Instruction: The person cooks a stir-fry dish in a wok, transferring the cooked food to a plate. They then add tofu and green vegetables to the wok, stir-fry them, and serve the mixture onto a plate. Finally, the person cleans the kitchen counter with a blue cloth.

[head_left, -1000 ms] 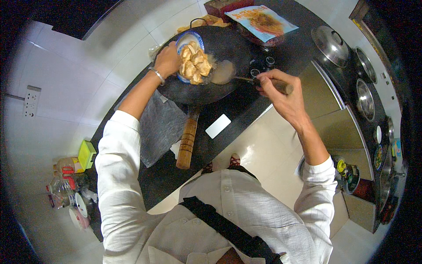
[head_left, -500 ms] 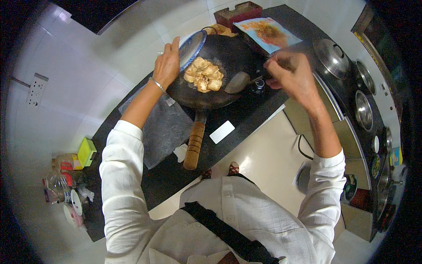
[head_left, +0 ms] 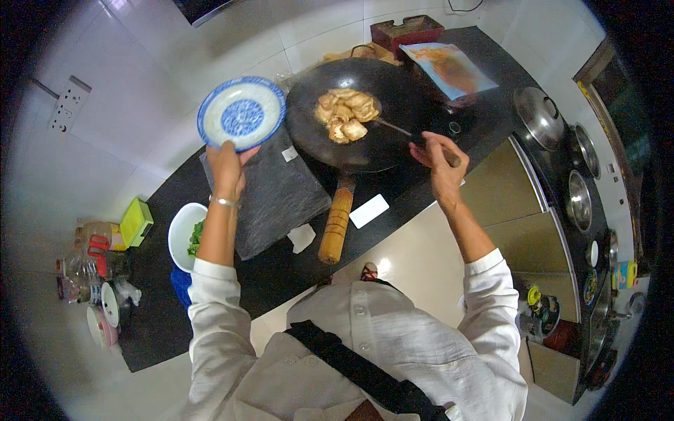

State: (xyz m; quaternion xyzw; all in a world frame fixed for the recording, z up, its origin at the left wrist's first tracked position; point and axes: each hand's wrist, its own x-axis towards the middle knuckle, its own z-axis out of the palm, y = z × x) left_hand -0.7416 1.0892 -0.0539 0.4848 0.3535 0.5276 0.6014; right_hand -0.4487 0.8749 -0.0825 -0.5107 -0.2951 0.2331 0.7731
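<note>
We see a white plate (head_left: 242, 116) ringed in blue with a mottled blue centre, golden-brown food pieces (head_left: 346, 112), a black wok (head_left: 379, 151) with a dark-banded tan handle (head_left: 337, 224), and a blurred packet (head_left: 449, 70), seemingly pale blue with orange-brown.

two hands (head_left: 226, 170), one blue-and-white dish (head_left: 242, 116), one wooden-handled wok (head_left: 401, 91), one spatula (head_left: 396, 127), one white bowl of greens (head_left: 180, 237)

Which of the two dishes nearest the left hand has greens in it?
The plain white bowl on the counter, greens visible inside; the blue-patterned plate is in the left hand and shows none.
</note>
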